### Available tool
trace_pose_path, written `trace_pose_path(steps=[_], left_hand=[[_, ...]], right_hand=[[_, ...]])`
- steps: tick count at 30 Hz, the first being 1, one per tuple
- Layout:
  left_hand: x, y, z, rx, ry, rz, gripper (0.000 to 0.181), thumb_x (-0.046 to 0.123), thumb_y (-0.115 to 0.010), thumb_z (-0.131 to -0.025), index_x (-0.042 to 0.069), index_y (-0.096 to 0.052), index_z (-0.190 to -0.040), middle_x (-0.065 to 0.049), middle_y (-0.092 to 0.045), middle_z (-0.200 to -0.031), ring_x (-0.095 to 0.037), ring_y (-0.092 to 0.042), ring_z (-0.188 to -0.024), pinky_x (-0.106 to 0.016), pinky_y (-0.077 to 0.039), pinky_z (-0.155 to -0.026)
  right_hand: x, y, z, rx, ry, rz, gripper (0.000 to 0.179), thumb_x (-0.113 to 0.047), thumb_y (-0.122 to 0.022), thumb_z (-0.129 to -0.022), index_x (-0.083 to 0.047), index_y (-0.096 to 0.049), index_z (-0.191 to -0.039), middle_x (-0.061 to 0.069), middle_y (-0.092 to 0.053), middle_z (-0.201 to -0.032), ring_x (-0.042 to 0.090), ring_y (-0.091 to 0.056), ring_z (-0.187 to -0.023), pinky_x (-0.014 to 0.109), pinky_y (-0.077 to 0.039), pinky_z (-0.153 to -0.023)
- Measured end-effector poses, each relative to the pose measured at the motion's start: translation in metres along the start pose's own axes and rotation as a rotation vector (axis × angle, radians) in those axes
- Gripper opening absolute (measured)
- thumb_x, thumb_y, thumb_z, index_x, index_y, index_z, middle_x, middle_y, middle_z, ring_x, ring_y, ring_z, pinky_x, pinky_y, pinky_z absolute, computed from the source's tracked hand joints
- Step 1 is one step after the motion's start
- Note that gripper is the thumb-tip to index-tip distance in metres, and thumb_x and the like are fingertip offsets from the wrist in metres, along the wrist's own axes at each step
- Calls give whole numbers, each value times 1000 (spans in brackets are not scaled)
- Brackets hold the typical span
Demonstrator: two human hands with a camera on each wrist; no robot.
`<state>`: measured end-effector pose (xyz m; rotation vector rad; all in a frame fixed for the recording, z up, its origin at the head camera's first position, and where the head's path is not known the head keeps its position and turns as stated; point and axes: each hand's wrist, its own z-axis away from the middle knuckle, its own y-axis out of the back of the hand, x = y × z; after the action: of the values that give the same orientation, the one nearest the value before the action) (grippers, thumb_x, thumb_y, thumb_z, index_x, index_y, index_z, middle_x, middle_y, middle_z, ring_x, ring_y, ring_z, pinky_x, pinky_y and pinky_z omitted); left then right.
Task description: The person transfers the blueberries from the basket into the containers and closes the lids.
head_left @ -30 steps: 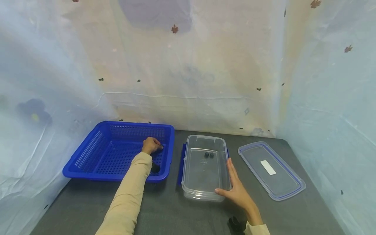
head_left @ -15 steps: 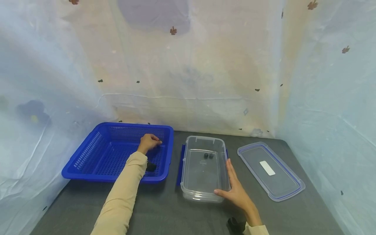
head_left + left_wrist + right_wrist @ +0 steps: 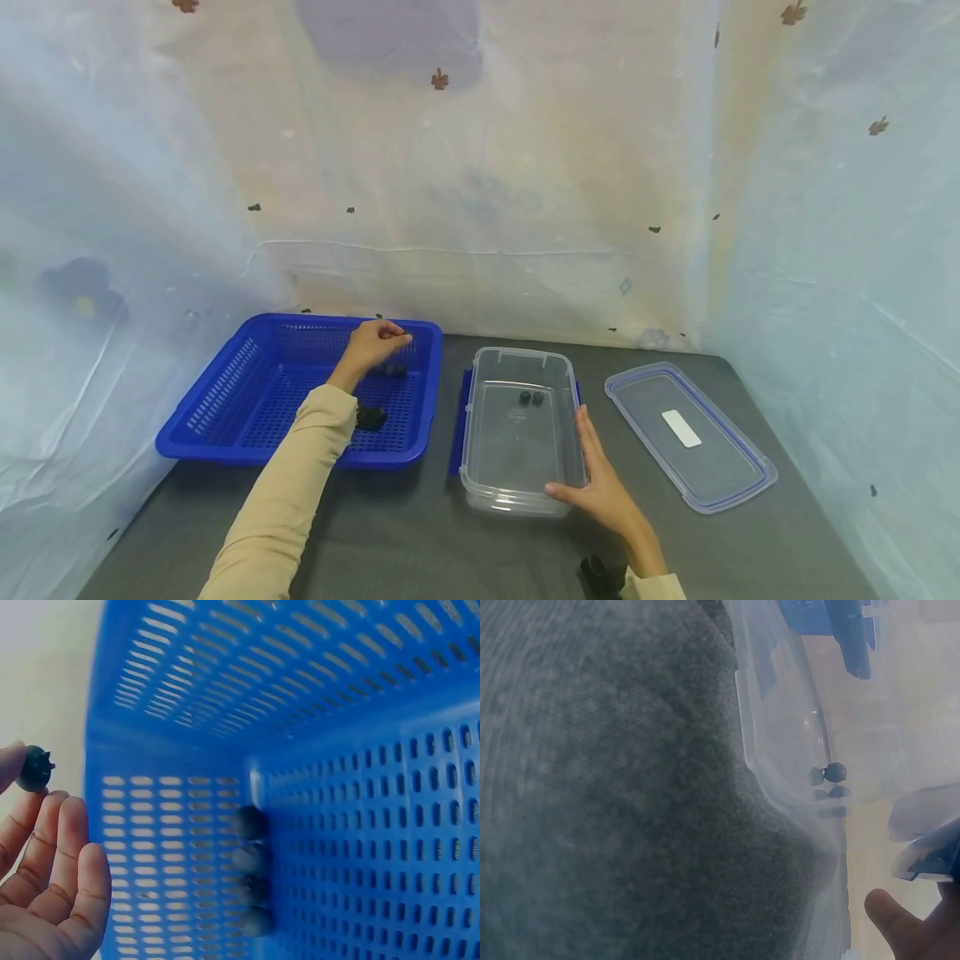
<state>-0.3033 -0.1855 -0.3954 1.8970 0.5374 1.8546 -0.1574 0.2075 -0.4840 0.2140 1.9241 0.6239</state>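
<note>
My left hand (image 3: 369,346) is over the right part of the blue basket (image 3: 296,459). Its thumb and fingertips pinch a dark blueberry (image 3: 35,769), whose crown shows in the left wrist view. Several more blueberries (image 3: 253,889) lie in a row along the basket's inner corner. A clear plastic container (image 3: 517,450) stands uncovered to the right, with two blueberries (image 3: 531,398) on its bottom. My right hand (image 3: 611,496) rests on the container's right side, fingers straight along the wall and thumb on the front rim.
A clear lid (image 3: 720,454) with a blue seal and a white label lies right of the container. Blue side clips (image 3: 461,421) hang from the container. Patterned sheeting (image 3: 495,208) rises behind and beside the grey tabletop (image 3: 420,542).
My left hand has risen from the basket floor and moved back and slightly left with the blueberry, uncovering other berries below. The right hand stays on the container.
</note>
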Motion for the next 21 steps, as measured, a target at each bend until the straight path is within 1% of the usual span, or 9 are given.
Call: trace_pose_path(steps=[5,9,12,18,21], left_hand=[[11,1,5,7,-48,2,36,29,-62,-96,-1,-62,-116,-18,-65,-107,-38,-62,-98,-45,-49,-83],[21,1,9,20,-54,18,38,33,-63,-96,1,-62,-117,-16,-64,-109,-35,-62,-98,-44,-49,-83],[30,-1,12,22,-74,37,39,33,-63,-96,2,-61,-119,-17,-63,-112,-33,-63,-98,-44,-50,-84],[49,-9,16,36,-143,62,36,32,-64,-95,2,-63,-116,-15,-65,-107,-34,-62,-98,-44,-49,-83],[58,-14,17,36,-162,86,35,31,-64,-95,2,-64,-115,-15,-67,-104,-34,-63,-97,-43,-49,-82]], right_hand=[[2,0,0,-2,-5,-10,121,-23,-86,-70,-3,-1,-155,9,6,-161,42,-2,-143,70,-11,-103],[2,0,-1,-3,-3,-5,121,-23,-85,-71,-4,-1,-155,8,7,-161,42,-2,-143,71,-12,-103],[1,0,-1,-3,-1,-1,120,-24,-85,-71,-4,-1,-155,9,6,-161,42,-2,-143,70,-11,-103],[-1,0,0,-1,-2,-1,120,-24,-85,-71,-3,-3,-155,10,5,-161,43,-4,-142,70,-13,-103],[-1,0,0,-1,2,-4,119,-23,-85,-71,-3,-3,-155,11,5,-161,44,-4,-142,71,-14,-102]])
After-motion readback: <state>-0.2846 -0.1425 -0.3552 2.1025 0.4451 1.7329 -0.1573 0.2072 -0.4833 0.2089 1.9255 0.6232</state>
